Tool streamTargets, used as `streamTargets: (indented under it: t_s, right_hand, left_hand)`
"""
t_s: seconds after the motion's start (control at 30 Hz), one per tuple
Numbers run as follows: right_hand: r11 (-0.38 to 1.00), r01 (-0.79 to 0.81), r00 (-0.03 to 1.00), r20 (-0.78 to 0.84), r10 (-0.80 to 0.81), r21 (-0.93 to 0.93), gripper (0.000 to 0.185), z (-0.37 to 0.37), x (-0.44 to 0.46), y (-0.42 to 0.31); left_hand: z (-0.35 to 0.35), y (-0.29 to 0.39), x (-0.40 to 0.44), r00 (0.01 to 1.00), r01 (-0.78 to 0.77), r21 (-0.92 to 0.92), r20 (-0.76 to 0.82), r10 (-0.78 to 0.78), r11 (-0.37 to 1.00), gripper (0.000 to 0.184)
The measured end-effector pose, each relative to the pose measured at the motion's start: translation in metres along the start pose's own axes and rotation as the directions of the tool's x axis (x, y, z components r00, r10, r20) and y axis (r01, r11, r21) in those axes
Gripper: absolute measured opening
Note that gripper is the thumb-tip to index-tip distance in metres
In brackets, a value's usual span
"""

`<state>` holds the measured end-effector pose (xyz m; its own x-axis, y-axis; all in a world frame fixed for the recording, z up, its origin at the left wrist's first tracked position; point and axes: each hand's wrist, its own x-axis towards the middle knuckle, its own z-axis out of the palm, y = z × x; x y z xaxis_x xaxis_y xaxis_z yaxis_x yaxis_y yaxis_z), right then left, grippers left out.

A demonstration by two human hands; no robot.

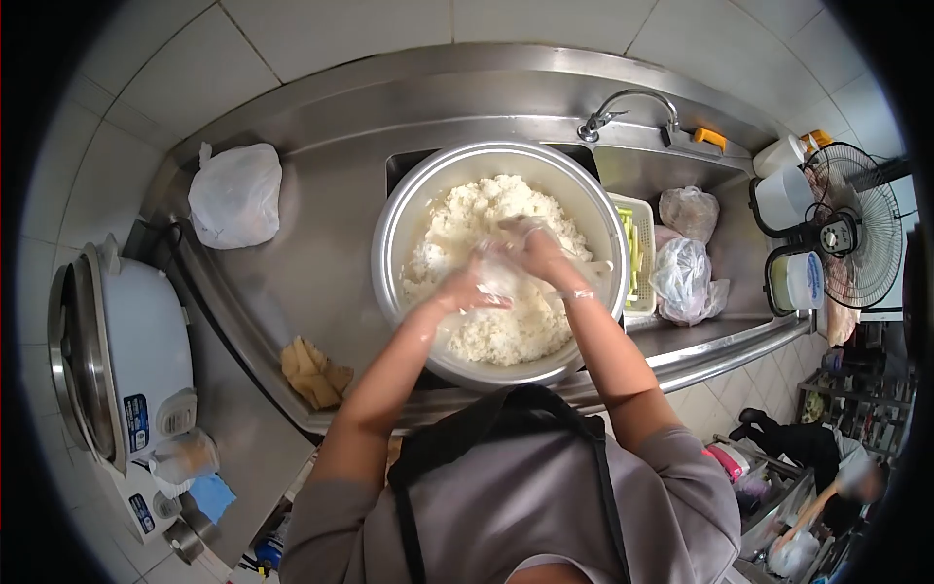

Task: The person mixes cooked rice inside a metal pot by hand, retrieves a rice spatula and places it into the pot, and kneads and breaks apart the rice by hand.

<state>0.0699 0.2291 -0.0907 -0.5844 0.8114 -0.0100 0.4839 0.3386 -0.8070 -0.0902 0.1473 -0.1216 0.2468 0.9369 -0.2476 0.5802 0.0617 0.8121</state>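
Note:
A large round metal pot [387, 282] stands over the sink, holding a big heap of white cooked rice [514, 336]. Both my hands are above the middle of the heap, close together, in thin clear plastic gloves. My left hand [474, 285] comes in from the left, fingers apart and slightly smeared. From the right reaches my right hand [537, 249], its fingers stretched toward the left over the rice. Crumpled clear plastic shows between the hands. Whether rice lies in either palm cannot be made out.
Right of the pot are a basket [639, 302] of green stalks and filled plastic bags [681, 277]. A faucet [628, 107] rises behind. A white bag [235, 195], brown cloth [313, 372] and large cooker [146, 341] are left. A fan [846, 229] stands right; another person [827, 467] is beyond.

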Motion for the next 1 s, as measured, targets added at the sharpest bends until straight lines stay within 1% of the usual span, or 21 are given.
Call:
streamTargets:
  t_s: [0.03,0.13,0.17,0.2,0.23,0.27,0.3,0.33,0.37,0.4,0.6,0.63,0.67,0.7,0.73,0.77,0.83,0.87,0.93,0.97,1.0]
  right_hand:
    - [0.995,0.084,0.987,0.146,-0.074,-0.059,0.033,0.004,-0.003,-0.007]
    - [0.969,0.183,0.906,0.412,-0.100,-0.166,0.042,0.025,-0.022,0.004]
    - [0.971,0.188,0.896,0.431,-0.107,-0.150,0.046,0.012,-0.035,-0.022]
    - [0.972,0.195,0.886,0.448,-0.117,-0.133,0.050,0.005,-0.045,-0.038]
    - [0.898,0.209,0.890,0.455,-0.011,-0.387,0.062,0.016,-0.054,-0.026]
    - [0.866,0.208,0.910,0.414,-0.001,-0.454,0.065,0.024,-0.064,-0.018]
    - [0.831,0.201,0.928,0.371,0.007,-0.518,0.068,0.031,-0.075,-0.013]
    - [0.793,0.187,0.946,0.324,0.013,-0.580,0.072,0.036,-0.084,-0.008]
    - [0.818,0.137,0.960,0.280,0.030,-0.559,0.073,0.034,-0.087,-0.012]
    - [0.862,0.094,0.961,0.272,0.052,-0.497,0.070,0.027,-0.087,-0.020]
    - [0.977,-0.184,0.949,0.239,0.205,-0.107,0.050,0.002,-0.069,-0.003]
    - [0.958,-0.286,0.929,0.243,0.279,-0.008,0.053,-0.005,-0.070,-0.002]
    - [0.920,-0.381,0.902,0.256,0.348,0.091,0.055,-0.012,-0.070,-0.006]
    - [0.932,-0.307,0.945,0.180,0.274,0.194,0.053,-0.012,-0.070,0.007]
    - [0.954,-0.280,0.958,0.099,0.269,0.112,0.052,-0.010,-0.067,0.020]
    - [0.965,-0.260,0.965,0.020,0.260,0.028,0.052,-0.008,-0.065,0.031]
    - [0.870,-0.009,1.000,-0.002,0.009,-0.493,0.061,-0.016,-0.059,0.040]
    - [0.935,-0.225,0.971,-0.142,0.193,-0.272,0.061,-0.021,-0.060,0.026]
    - [0.809,-0.532,0.767,-0.261,0.586,0.252,0.062,-0.034,-0.060,-0.016]
    - [0.864,-0.376,0.859,-0.224,0.460,0.334,0.058,-0.035,-0.063,-0.023]
    - [0.879,-0.378,0.878,-0.189,0.439,0.290,0.057,-0.035,-0.065,-0.023]
  left_hand:
    - [0.010,0.005,-0.012,0.993,-0.108,0.063,-0.031,0.110,0.992,0.114]
    - [0.027,0.002,-0.031,0.997,-0.038,-0.417,0.049,0.065,0.908,0.115]
    - [0.022,0.003,-0.038,0.981,-0.195,-0.302,-0.057,0.187,0.933,0.111]
    - [0.026,-0.003,-0.035,0.991,-0.123,-0.189,0.027,0.130,0.974,0.106]
    - [0.033,-0.012,-0.032,0.993,-0.052,-0.068,0.103,0.059,0.996,0.101]
    - [0.038,-0.017,-0.031,0.985,0.012,0.058,0.169,-0.021,0.998,0.097]
    - [0.037,-0.002,-0.037,0.988,0.115,-0.332,0.137,-0.072,0.936,0.089]
    - [0.035,0.014,-0.043,0.987,0.162,-0.675,0.106,-0.123,0.720,0.081]
    - [0.042,-0.003,-0.038,1.000,0.028,-0.270,0.005,-0.028,0.962,0.077]
    - [0.042,-0.005,-0.035,0.993,-0.096,0.204,-0.042,0.107,0.974,0.073]
    - [0.022,0.038,-0.031,0.981,-0.114,-0.062,-0.163,0.103,0.991,0.058]
    - [0.032,0.012,-0.019,0.994,0.042,0.017,-0.098,-0.040,0.999,0.048]
    - [0.038,0.001,-0.011,0.991,0.056,-0.027,-0.123,-0.059,0.998,0.046]
    - [0.041,-0.003,-0.006,0.986,0.069,-0.071,-0.147,-0.079,0.995,0.044]
    - [0.045,-0.008,0.000,0.980,0.082,-0.116,-0.170,-0.101,0.990,0.042]
    - [0.046,-0.007,0.003,0.974,-0.073,-0.164,-0.223,0.035,0.984,0.040]
    - [0.049,0.003,0.011,0.956,-0.093,-0.450,-0.290,-0.047,0.888,0.037]
    - [0.052,0.011,0.012,0.945,-0.110,-0.578,-0.312,-0.095,0.809,0.036]
    - [0.031,0.059,-0.003,0.939,-0.088,-0.610,-0.315,-0.140,0.787,0.032]
    - [0.030,0.048,0.000,0.949,-0.057,-0.646,-0.271,-0.159,0.761,0.031]
    - [0.024,0.042,-0.002,0.958,-0.025,-0.680,-0.227,-0.177,0.733,0.030]
